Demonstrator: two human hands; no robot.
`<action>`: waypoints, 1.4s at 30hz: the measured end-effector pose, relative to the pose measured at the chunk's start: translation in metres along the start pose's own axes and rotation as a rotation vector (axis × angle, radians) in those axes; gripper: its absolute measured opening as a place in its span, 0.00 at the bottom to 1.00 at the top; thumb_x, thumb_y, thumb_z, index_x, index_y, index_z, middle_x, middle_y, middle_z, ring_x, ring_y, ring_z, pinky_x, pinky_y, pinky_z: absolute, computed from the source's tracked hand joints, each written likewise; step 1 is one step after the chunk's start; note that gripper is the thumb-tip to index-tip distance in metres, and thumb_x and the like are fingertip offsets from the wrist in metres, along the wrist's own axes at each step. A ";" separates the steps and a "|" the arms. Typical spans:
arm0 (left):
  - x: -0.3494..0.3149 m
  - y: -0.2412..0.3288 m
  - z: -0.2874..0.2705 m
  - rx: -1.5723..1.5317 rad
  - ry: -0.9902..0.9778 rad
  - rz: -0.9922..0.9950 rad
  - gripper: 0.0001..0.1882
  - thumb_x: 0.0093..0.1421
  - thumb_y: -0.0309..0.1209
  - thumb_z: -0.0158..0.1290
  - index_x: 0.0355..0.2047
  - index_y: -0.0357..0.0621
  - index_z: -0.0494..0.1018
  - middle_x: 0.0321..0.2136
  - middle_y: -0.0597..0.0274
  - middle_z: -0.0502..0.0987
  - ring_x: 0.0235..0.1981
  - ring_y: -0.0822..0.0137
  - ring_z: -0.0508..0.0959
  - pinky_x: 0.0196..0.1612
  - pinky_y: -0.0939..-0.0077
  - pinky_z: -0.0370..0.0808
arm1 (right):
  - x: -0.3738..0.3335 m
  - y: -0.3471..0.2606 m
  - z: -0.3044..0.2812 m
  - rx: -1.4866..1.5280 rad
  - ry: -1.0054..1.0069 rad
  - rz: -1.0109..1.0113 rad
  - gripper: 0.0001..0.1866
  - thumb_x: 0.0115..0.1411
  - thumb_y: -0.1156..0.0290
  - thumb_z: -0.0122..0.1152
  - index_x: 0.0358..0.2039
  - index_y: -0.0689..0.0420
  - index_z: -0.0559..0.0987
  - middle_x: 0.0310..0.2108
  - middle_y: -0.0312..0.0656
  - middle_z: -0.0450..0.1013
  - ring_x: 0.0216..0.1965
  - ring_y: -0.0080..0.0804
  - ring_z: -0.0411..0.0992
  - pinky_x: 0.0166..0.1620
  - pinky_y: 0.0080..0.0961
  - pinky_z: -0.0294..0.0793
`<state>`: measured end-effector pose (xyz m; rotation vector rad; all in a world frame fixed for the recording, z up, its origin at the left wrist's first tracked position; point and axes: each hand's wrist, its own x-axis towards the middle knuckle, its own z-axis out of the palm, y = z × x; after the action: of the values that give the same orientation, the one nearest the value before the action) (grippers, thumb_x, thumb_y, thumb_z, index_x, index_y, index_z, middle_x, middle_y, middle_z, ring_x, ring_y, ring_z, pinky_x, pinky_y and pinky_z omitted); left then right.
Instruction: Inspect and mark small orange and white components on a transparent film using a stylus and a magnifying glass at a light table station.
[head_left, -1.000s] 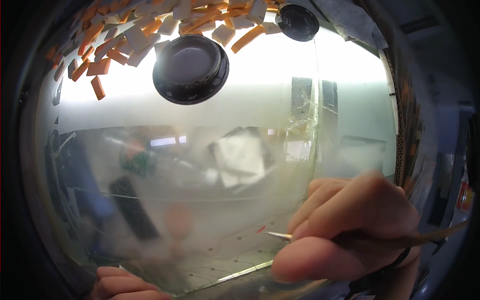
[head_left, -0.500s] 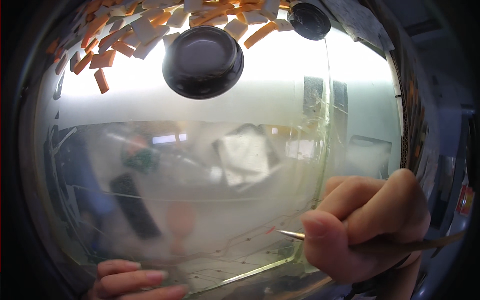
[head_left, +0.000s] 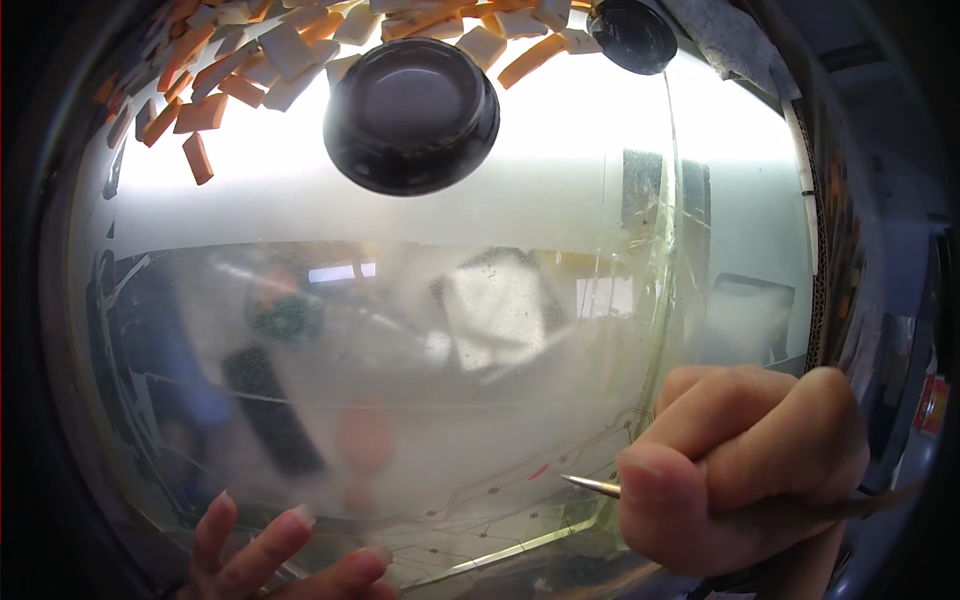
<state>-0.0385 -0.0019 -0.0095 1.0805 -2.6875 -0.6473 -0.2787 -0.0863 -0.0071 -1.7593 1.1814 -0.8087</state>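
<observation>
My right hand (head_left: 750,455) is closed around a slim pointed tool with a shiny metal tip (head_left: 592,486); its thin brownish shaft runs out to the right behind the hand. The tip points left, a little right of and below a small red sliver (head_left: 539,470). That sliver lies among fine circuit-like lines and dots on a clear, glossy surface (head_left: 480,440). At the lower left, my left hand (head_left: 275,560) has its fingers spread and holds nothing. Whether those fingers touch the surface, I cannot tell.
Toward the far side stands a black round dish (head_left: 412,120), with a smaller black round piece (head_left: 633,38) to its right. Several orange and white blocks (head_left: 285,52) lie scattered at the far left. A cardboard edge (head_left: 822,260) borders the right side. Reflections cover the glossy surface.
My left hand's fingers have lifted and spread. My right hand and the tool have shifted slightly right and down, so the tip now sits farther from the red sliver.
</observation>
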 end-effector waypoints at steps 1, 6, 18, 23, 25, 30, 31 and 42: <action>0.000 0.000 0.000 0.002 -0.007 -0.008 0.23 0.59 0.48 0.36 0.39 0.45 0.72 0.43 0.60 0.72 0.51 0.47 0.63 0.57 0.49 0.47 | -0.001 0.000 0.001 0.007 0.027 0.010 0.17 0.46 0.82 0.58 0.21 0.55 0.58 0.11 0.36 0.64 0.09 0.17 0.54 0.13 0.15 0.54; -0.004 -0.003 -0.002 0.007 -0.010 -0.003 0.24 0.58 0.49 0.36 0.40 0.45 0.71 0.43 0.60 0.72 0.51 0.47 0.63 0.57 0.49 0.47 | 0.001 0.001 0.007 0.042 0.091 0.016 0.17 0.46 0.81 0.60 0.21 0.55 0.57 0.11 0.36 0.64 0.09 0.17 0.54 0.13 0.15 0.55; -0.015 -0.015 -0.012 -0.034 0.019 -0.008 0.24 0.57 0.51 0.36 0.40 0.47 0.71 0.43 0.60 0.72 0.52 0.49 0.63 0.57 0.51 0.47 | 0.015 -0.002 0.017 0.084 0.188 -0.092 0.18 0.51 0.66 0.58 0.24 0.56 0.57 0.10 0.34 0.62 0.09 0.16 0.55 0.14 0.14 0.55; -0.015 -0.017 -0.014 -0.041 0.013 -0.012 0.25 0.57 0.51 0.35 0.41 0.46 0.71 0.43 0.60 0.72 0.52 0.49 0.63 0.57 0.52 0.47 | 0.023 -0.006 0.017 -0.063 0.227 -0.027 0.20 0.52 0.57 0.56 0.24 0.56 0.57 0.10 0.33 0.60 0.09 0.17 0.57 0.16 0.13 0.59; -0.015 -0.017 -0.014 -0.049 0.018 -0.018 0.26 0.57 0.51 0.35 0.41 0.45 0.71 0.43 0.59 0.72 0.52 0.48 0.62 0.57 0.52 0.47 | 0.026 -0.004 0.016 -0.085 0.224 -0.078 0.20 0.52 0.57 0.56 0.24 0.56 0.57 0.10 0.33 0.60 0.10 0.17 0.58 0.16 0.13 0.60; -0.016 -0.017 -0.015 -0.069 0.027 -0.026 0.26 0.58 0.51 0.35 0.41 0.45 0.71 0.43 0.58 0.71 0.52 0.48 0.62 0.57 0.52 0.47 | 0.030 0.007 0.015 -0.031 0.242 -0.179 0.18 0.52 0.61 0.56 0.22 0.56 0.58 0.11 0.33 0.61 0.11 0.17 0.60 0.18 0.14 0.63; -0.015 -0.017 -0.015 -0.078 0.018 -0.032 0.26 0.58 0.51 0.35 0.41 0.45 0.71 0.44 0.58 0.71 0.52 0.48 0.62 0.57 0.52 0.47 | 0.031 0.009 0.016 -0.021 0.252 -0.216 0.17 0.52 0.62 0.57 0.22 0.56 0.59 0.11 0.34 0.61 0.11 0.17 0.60 0.17 0.14 0.63; -0.014 -0.015 -0.017 -0.088 0.010 -0.047 0.25 0.58 0.50 0.35 0.41 0.45 0.71 0.44 0.58 0.70 0.53 0.49 0.62 0.57 0.51 0.48 | 0.034 -0.013 0.015 0.034 0.193 -0.046 0.14 0.53 0.67 0.55 0.22 0.55 0.59 0.13 0.36 0.62 0.12 0.18 0.60 0.17 0.16 0.67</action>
<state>-0.0135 -0.0077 -0.0008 1.1245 -2.6058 -0.7589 -0.2490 -0.1107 -0.0004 -1.7153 1.2483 -1.0388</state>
